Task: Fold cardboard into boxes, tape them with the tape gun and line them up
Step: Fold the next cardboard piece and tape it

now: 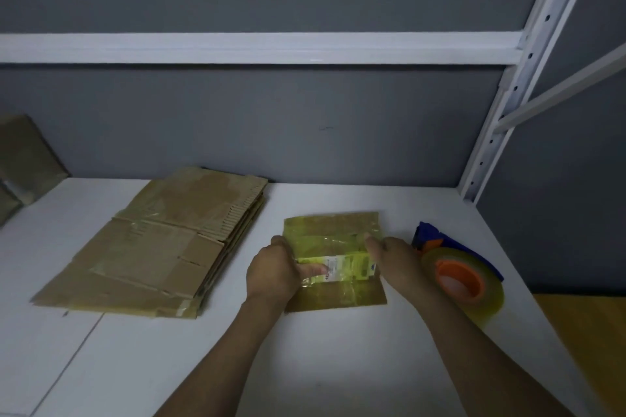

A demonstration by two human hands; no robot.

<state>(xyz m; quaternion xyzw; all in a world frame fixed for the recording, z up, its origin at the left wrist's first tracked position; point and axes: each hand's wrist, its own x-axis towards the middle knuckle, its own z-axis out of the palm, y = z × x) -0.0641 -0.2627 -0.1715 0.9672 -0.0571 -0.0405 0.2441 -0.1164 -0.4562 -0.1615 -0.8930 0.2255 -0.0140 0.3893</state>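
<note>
Tabletop (pixel 305 366): white, set against a grey wall (pixel 237 129) with a white shelf rail (pixel 237 47) above.
Left hand (pixel 271 269): we grasp the left edge of the small cardboard piece (pixel 333 228), fingers curled round it, thumb lying across its top face.
Right hand (pixel 393 257): we grasp the right edge of the same piece, thumb up near its far side.
Label (pixel 333 267): a white sticker in the middle of the piece, partly under our left thumb; we cannot read its blurred print.
Piece: flat on the tabletop between our two hands, covered in yellowish tape.
Tape gun (pixel 457 278): blue body, orange core, a roll of clear tape on it; it lies just right of our right hand.
Cardboard stack (pixel 162 247): flattened brown sheets piled to the left, apart from our hands.
Far left: more brown cardboard (pixel 23 162) by the wall, its shape unclear.
</note>
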